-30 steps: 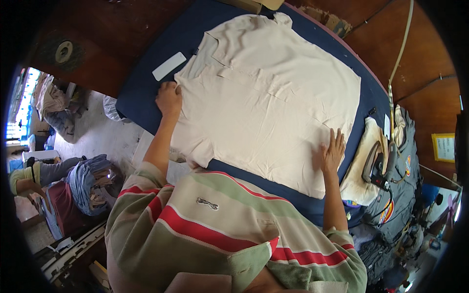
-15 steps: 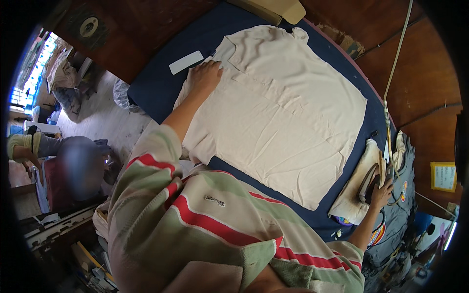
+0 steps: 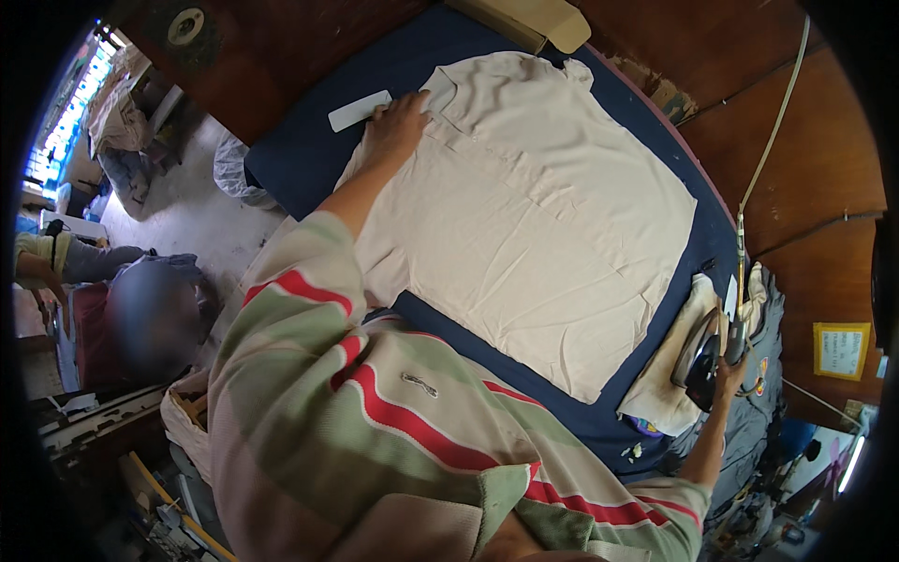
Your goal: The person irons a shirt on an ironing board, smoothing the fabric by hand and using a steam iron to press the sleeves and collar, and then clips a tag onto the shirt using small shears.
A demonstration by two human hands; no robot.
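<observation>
A cream short-sleeved shirt [image 3: 534,215] lies spread over a dark blue covered table, with light creases across its lower part. My left hand [image 3: 401,131] is at the shirt's collar, its fingers bent and closed on the fabric. Just beside those fingers lies a white flat strip [image 3: 360,111]. Off to the right, my right hand [image 3: 730,373] grips the handle of a dark iron [image 3: 698,365]. The iron is tipped over a scorched, folded cloth pad [image 3: 653,386] at the table's right edge; whether it touches the pad I cannot tell.
A cord [image 3: 782,126] hangs down to the iron from above. Dark garments [image 3: 763,347] are heaped beyond the pad. An open cardboard box [image 3: 524,21] rests at the far edge, against wooden panels [image 3: 815,159]. Another person [image 3: 154,318] is low at the left.
My right hand has turned the iron, tipping it up over the pad. At the collar, my left hand has shifted slightly upward and its fingers have drawn together.
</observation>
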